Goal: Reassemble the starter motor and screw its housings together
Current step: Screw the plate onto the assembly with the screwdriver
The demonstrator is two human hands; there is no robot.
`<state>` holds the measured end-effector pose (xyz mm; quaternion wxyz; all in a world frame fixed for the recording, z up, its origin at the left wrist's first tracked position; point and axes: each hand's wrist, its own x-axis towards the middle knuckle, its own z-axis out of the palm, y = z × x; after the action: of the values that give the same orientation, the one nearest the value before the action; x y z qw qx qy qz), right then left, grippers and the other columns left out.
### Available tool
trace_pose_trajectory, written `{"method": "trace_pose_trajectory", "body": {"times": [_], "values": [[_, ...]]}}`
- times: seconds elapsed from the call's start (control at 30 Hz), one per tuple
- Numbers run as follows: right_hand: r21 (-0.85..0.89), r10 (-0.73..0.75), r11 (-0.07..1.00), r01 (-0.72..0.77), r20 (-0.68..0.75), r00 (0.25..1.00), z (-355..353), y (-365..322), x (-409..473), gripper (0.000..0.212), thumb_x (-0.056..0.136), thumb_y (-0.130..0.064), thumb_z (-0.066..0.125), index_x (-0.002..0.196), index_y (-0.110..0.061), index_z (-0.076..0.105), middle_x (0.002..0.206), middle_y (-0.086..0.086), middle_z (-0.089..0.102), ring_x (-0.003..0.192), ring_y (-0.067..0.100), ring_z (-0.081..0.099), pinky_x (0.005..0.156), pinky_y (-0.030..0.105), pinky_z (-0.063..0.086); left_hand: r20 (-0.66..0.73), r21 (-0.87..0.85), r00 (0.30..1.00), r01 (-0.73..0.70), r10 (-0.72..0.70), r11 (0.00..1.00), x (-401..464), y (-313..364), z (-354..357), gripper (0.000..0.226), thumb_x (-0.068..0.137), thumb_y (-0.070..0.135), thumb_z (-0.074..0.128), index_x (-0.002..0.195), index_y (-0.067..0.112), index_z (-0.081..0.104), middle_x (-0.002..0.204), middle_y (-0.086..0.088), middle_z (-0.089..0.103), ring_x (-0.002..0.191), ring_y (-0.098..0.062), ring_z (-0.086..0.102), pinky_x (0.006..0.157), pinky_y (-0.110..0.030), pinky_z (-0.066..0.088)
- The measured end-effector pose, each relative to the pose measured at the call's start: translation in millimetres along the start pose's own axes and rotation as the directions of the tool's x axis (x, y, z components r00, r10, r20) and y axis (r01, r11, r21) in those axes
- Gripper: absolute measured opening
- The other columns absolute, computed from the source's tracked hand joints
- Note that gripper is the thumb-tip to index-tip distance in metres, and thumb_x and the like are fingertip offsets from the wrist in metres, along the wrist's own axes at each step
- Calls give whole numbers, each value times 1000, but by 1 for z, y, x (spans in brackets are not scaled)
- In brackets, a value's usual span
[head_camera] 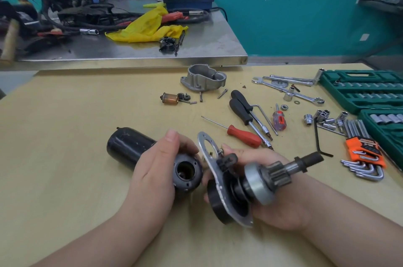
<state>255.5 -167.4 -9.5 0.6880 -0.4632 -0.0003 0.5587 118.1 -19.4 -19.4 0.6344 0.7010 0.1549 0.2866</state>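
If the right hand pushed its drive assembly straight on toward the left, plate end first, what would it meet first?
Most likely the open end of the black motor body gripped by the left hand; the right hand holds the drive assembly just beside it, though depth is uncertain.

Two hands: left hand (pixel 160 164), right hand (pixel 277 197). One black motor body (pixel 130 146). One drive assembly with plate (pixel 246 186). One grey cast housing (pixel 202 79). One small copper-wound armature (pixel 171 98). Two black-handled screwdrivers (pixel 242 105), one red-handled screwdriver (pixel 244 135), one stubby clear-and-red screwdriver (pixel 279 121). Two green socket cases (pixel 359 90). One orange-holdered hex key set (pixel 364 157). One yellow cloth (pixel 146 26).
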Motion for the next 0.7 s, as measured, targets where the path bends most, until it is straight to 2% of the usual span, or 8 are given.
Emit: {"method": "trace_pose_trajectory", "body": {"times": [0.07,0.1,0.13,0.23,0.37,0.47,0.63,0.7], "values": [[13,-88,996,88,-1,996,3,-2,-5,33,99,-15,60,77,-10,84,72,7,77,58,16,75,50,24,59,7,-13,1000,-19,19,1000,0,0,-2,64,99,69,39,86,19,76,82,-9,77,74,-18,73,66,-16,54],[65,-107,992,106,15,994,1,-3,-10,20,96,-15,65,89,-8,83,79,9,78,64,20,78,53,27,61,35,-29,999,-33,34,999,-1,0,-3,62,100,69,41,86,19,75,81,-11,76,74,-20,72,67,-19,55],[122,-130,984,126,25,991,1,-5,-14,19,99,-15,66,94,-5,80,84,12,78,69,24,78,59,32,63,81,-62,996,-41,46,997,-1,1,-5,61,100,71,44,85,20,75,81,-12,76,74,-22,72,67,-22,56],[263,-227,946,191,111,968,-5,-6,-14,36,104,-10,47,88,-2,78,88,15,74,75,30,75,74,45,64,250,-194,968,38,12,980,-5,4,-11,63,97,77,53,86,19,75,80,-20,75,71,-25,72,65,-25,57],[257,-330,914,314,21,944,-6,-9,-10,30,94,-16,49,97,-5,77,97,17,75,78,34,76,75,59,64,281,-114,958,99,-63,988,-9,0,-3,72,91,87,50,84,19,75,82,-16,76,78,-32,72,72,-35,56],[259,-296,926,274,50,954,-3,-7,-11,33,96,-12,46,97,-1,77,95,17,74,79,33,75,80,51,64,204,-80,976,89,-71,993,2,0,7,70,94,81,44,81,20,74,82,-17,78,76,-31,74,70,-33,57],[319,-122,944,86,96,988,0,-9,-21,48,103,-10,36,75,0,75,76,13,70,66,28,73,59,37,62,62,47,998,13,-16,999,17,-1,11,68,99,73,32,85,22,75,87,-8,79,83,-23,73,74,-27,54],[341,-36,940,9,72,997,-8,-11,-15,48,110,-19,39,86,-3,77,78,8,66,70,18,71,70,34,62,44,38,999,-11,9,999,14,-2,10,64,100,71,34,87,24,75,88,-9,79,84,-26,74,74,-30,57]]}}
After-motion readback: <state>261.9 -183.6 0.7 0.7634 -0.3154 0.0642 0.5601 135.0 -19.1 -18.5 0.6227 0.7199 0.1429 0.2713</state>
